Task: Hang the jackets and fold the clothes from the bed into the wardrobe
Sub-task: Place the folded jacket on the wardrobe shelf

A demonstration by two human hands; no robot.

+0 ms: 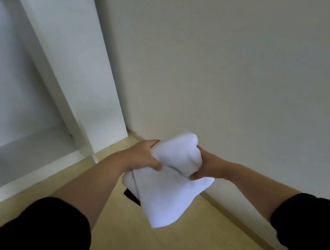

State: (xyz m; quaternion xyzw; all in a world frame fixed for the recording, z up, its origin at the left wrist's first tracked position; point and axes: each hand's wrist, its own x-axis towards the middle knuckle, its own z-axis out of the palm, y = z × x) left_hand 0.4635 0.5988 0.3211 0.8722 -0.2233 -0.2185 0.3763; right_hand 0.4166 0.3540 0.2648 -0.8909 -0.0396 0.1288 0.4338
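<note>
Both arms reach forward from black sleeves, and between them a white garment is held up in the air, above the pale wooden floor and clear of it. The left hand takes the garment's upper left part, with its thumb on the near face and its fingers curled over the top edge, so this grip is closed round the cloth. The right hand holds the right side of the bundled upper part, thumb pressed on the near face and fingers tucked behind it, a grip likewise closed on the cloth. The top of the garment is bunched into a thick roll between the two hands, while the lower part hangs loose beneath them in a flat flap. A small black piece shows at the flap's left edge; what it is cannot be told. The white wardrobe stands to the left, its compartment open and its bottom shelf in view, well apart from the garment. A plain wall fills the right side, meeting the floor just behind the hands.
</note>
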